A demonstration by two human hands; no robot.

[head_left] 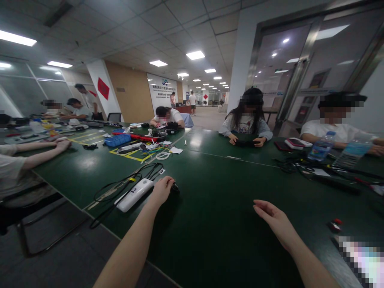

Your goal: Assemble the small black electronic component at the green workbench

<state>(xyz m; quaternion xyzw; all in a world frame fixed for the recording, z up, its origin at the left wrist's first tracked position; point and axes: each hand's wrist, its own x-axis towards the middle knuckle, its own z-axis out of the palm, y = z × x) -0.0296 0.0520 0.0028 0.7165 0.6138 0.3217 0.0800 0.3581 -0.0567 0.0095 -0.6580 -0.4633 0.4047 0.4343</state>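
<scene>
My left hand [162, 191] is closed at the table's left-middle, its fingers pinching a small black object [175, 187] whose kind I cannot make out. Just left of that hand lies a white oblong device [136, 194] marked "2", with black cables [132, 176] looped around and behind it. A small white tag [162, 171] also bearing a "2" sits on the cables. Over the right half of the table, my right hand [274, 218] hovers or rests with its fingers stretched and the thumb apart, holding nothing.
The green table [216, 188] spreads before me. Farther off are a blue basket [117, 140], a coiled white cable [163, 155] and coloured wires. At right stand water bottles [322, 147] beside tangled cables; a small red-and-black item [335, 225] lies nearer. Several people sit around the table.
</scene>
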